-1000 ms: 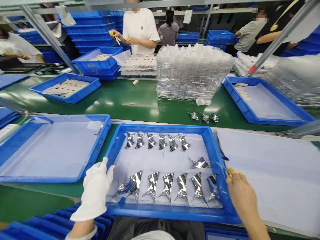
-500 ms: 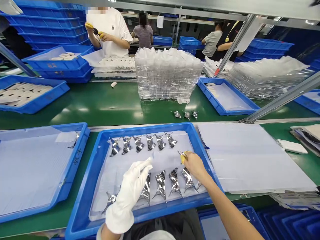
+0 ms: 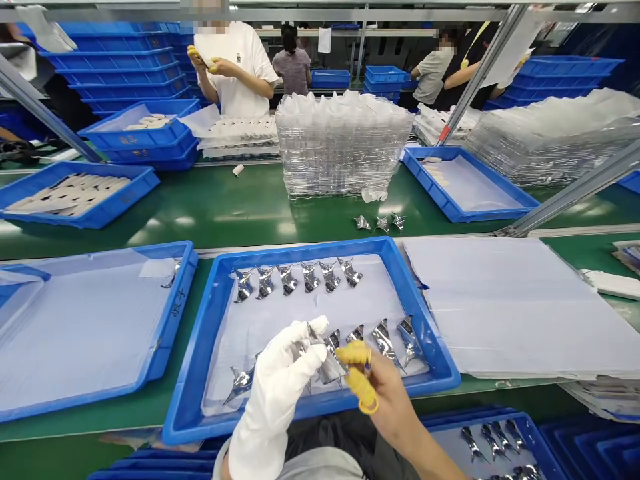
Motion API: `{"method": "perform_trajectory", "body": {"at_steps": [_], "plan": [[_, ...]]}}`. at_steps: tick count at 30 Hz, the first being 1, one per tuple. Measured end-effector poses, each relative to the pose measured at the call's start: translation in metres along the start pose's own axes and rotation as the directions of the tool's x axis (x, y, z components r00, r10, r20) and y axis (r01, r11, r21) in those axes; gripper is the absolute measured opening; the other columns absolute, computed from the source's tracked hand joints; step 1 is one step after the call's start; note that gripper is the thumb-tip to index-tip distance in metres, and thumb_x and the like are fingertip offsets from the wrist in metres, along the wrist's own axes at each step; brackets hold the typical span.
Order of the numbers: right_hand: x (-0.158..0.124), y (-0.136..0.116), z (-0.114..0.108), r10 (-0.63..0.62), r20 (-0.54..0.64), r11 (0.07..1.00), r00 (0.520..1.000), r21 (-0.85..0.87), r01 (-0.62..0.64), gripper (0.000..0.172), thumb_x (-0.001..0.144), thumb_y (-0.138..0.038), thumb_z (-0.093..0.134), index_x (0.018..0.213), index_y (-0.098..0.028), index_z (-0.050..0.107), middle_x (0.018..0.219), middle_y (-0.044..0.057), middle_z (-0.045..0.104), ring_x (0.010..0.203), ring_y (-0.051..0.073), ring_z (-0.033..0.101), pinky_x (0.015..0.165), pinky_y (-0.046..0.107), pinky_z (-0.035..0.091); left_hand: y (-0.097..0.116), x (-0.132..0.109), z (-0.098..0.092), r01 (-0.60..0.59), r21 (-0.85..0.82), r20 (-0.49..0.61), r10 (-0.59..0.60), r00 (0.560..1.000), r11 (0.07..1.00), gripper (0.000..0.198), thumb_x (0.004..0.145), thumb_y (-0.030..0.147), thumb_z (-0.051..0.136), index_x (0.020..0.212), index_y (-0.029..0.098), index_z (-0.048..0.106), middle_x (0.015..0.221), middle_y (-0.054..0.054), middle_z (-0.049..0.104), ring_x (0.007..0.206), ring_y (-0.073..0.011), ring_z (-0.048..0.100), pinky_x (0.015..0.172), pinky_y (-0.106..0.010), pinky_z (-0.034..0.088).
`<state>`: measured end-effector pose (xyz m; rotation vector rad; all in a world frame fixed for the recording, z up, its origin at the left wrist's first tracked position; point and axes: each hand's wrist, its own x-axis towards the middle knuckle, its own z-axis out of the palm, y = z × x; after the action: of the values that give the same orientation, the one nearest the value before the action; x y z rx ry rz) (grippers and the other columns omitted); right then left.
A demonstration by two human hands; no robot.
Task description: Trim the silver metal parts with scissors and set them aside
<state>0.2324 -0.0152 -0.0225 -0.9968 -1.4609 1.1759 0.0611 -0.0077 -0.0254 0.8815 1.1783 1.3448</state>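
Note:
A blue tray lined with white paper lies in front of me, with two rows of shiny silver metal parts in it. My left hand, in a white glove, is raised over the tray's near row and pinches one silver part. My right hand is bare with yellow finger cots; its fingers close on the same part from the right, and a small dark tool tip shows between them.
A second blue tray lined with paper lies to the left, a white paper sheet to the right. A stack of clear blister trays stands across the green belt, with three loose parts before it. Other people work beyond.
My hands left the tray's edges and went inside it. The right hand took a part from the middle of the tray, and now both hands hold it above the near row.

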Motion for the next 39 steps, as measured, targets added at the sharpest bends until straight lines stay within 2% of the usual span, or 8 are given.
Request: {"method": "perform_trajectory", "body": {"at_steps": [3, 10, 17, 21, 23, 29, 35, 39], "plan": [[-0.007, 0.006, 0.007, -0.188, 0.015, 0.968, 0.982, -0.164, 0.188, 0.027, 0.1, -0.045, 0.065, 0.094, -0.021, 0.074, 0.077, 0.002, 0.062, 0.054, 0.012, 0.045, 0.046, 0.024, 0.039, 0.005, -0.006, 0.002, -0.066, -0.021, -0.057, 0.065, 0.996, 0.998, 0.025, 0.073, 0.034, 0.091, 0.095, 0.024, 0.084, 0.093, -0.006, 0.083, 0.077, -0.0159, 0.076, 0.066, -0.02, 0.061], [-0.008, 0.013, 0.007, -0.314, 0.035, 0.915, 0.949, -0.256, 0.312, 0.022, 0.105, -0.026, 0.057, 0.102, -0.02, 0.078, 0.085, 0.008, 0.072, 0.069, 0.017, 0.068, 0.061, 0.027, 0.06, 0.004, -0.017, 0.004, -0.34, 0.134, -0.051, 0.349, 0.936, 0.931, 0.013, 0.086, 0.022, 0.08, 0.097, 0.027, 0.082, 0.091, -0.001, 0.08, 0.083, -0.0147, 0.074, 0.078, -0.022, 0.061], [-0.013, 0.021, 0.001, -0.286, 0.004, 0.94, 0.958, -0.193, 0.281, 0.029, 0.105, -0.022, 0.054, 0.125, -0.026, 0.074, 0.115, 0.012, 0.073, 0.091, 0.021, 0.073, 0.073, 0.031, 0.063, 0.01, -0.022, -0.005, -0.559, 0.326, 0.142, 0.545, 0.826, 0.762, 0.032, 0.094, 0.013, 0.067, 0.118, 0.033, 0.075, 0.096, 0.0, 0.075, 0.087, -0.0149, 0.069, 0.077, -0.025, 0.056], [-0.015, 0.016, -0.008, -0.12, 0.017, 0.985, 0.993, -0.126, 0.121, 0.033, 0.109, -0.035, 0.047, 0.133, -0.024, 0.067, 0.074, 0.0, 0.065, 0.059, 0.015, 0.06, 0.057, 0.025, 0.054, 0.013, -0.019, -0.008, -0.612, 0.369, 0.182, 0.591, 0.786, 0.699, 0.029, 0.097, 0.014, 0.063, 0.119, 0.03, 0.074, 0.094, -0.002, 0.076, 0.09, -0.0176, 0.066, 0.077, -0.028, 0.055], [-0.016, 0.006, -0.013, -0.025, 0.069, 0.991, 0.997, -0.131, 0.034, 0.04, 0.109, -0.043, 0.045, 0.139, -0.023, 0.061, 0.068, -0.003, 0.058, 0.052, 0.014, 0.051, 0.051, 0.024, 0.049, 0.015, -0.018, -0.009, -0.628, 0.383, 0.203, 0.602, 0.772, 0.677, 0.026, 0.097, 0.016, 0.062, 0.117, 0.029, 0.074, 0.095, -0.002, 0.076, 0.09, -0.0187, 0.066, 0.076, -0.03, 0.054], [-0.022, -0.021, -0.016, -0.064, 0.178, 0.939, 0.982, -0.322, 0.12, 0.039, 0.111, -0.032, 0.038, 0.145, -0.032, 0.058, 0.094, 0.005, 0.069, 0.087, 0.021, 0.067, 0.078, 0.031, 0.056, 0.016, -0.019, -0.008, -0.583, 0.367, 0.196, 0.553, 0.81, 0.725, 0.016, 0.099, 0.022, 0.06, 0.106, 0.027, 0.074, 0.091, -0.005, 0.071, 0.088, -0.0211, 0.064, 0.074, -0.032, 0.054], [-0.027, -0.015, -0.003, -0.211, 0.165, 0.912, 0.963, -0.323, 0.255, 0.041, 0.106, -0.017, 0.048, 0.141, -0.031, 0.063, 0.084, 0.002, 0.064, 0.072, 0.018, 0.062, 0.067, 0.027, 0.053, 0.011, -0.02, -0.013, -0.552, 0.375, 0.219, 0.507, 0.834, 0.745, 0.021, 0.1, 0.014, 0.052, 0.102, 0.026, 0.069, 0.097, -0.003, 0.065, 0.089, -0.0172, 0.062, 0.077, -0.029, 0.053], [-0.03, -0.013, 0.002, -0.244, 0.103, 0.926, 0.964, -0.272, 0.263, 0.044, 0.103, -0.011, 0.048, 0.138, -0.033, 0.066, 0.08, 0.0, 0.06, 0.065, 0.016, 0.057, 0.059, 0.026, 0.049, 0.011, -0.02, -0.014, -0.548, 0.378, 0.234, 0.496, 0.836, 0.746, 0.021, 0.1, 0.013, 0.051, 0.101, 0.026, 0.067, 0.098, -0.002, 0.063, 0.09, -0.0158, 0.061, 0.077, -0.026, 0.052]]}}
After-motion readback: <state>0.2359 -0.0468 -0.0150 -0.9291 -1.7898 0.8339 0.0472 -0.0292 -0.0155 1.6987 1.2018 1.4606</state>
